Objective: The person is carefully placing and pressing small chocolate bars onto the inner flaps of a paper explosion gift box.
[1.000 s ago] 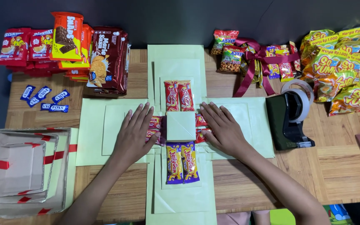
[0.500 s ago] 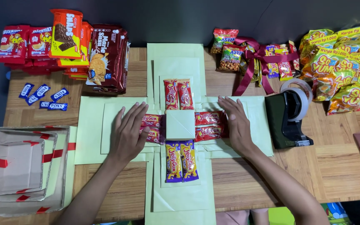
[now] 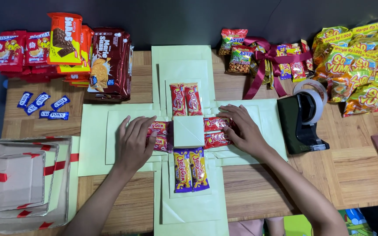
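Candy packs come in four pairs, eight in all, laid around a small pale square point(image 3: 189, 131) at the middle of a cross-shaped unfolded green paper box point(image 3: 184, 61). Two red packs point(image 3: 185, 99) stand lengthwise on the far flap, two purple packs point(image 3: 191, 169) on the near flap, two red packs point(image 3: 159, 135) on the left flap and two red packs point(image 3: 217, 132) on the right flap.

Both hands lie flat on the side flaps. The left hand point(image 3: 133, 144) rests palm down, its grip spread, fingertips touching the outer ends of the left pair. The right hand point(image 3: 243, 129) also lies spread, fingers resting on the outer ends of the right pair, pinching nothing.

On the wooden counter point(image 3: 351, 170), the far left holds stacked biscuit packets point(image 3: 62, 46) in red, orange and dark brown. Just below them lie five small blue candy wrappers point(image 3: 42, 105). At the near left corner sits a nest of clear trays with red tape point(image 3: 18, 179). A black tape dispenser point(image 3: 305, 118) stands just beside the right flap. Behind it lie small snack bags tied with a dark red ribbon point(image 3: 267, 59), and at the far right a heap of yellow and orange snack bags point(image 3: 364, 65).
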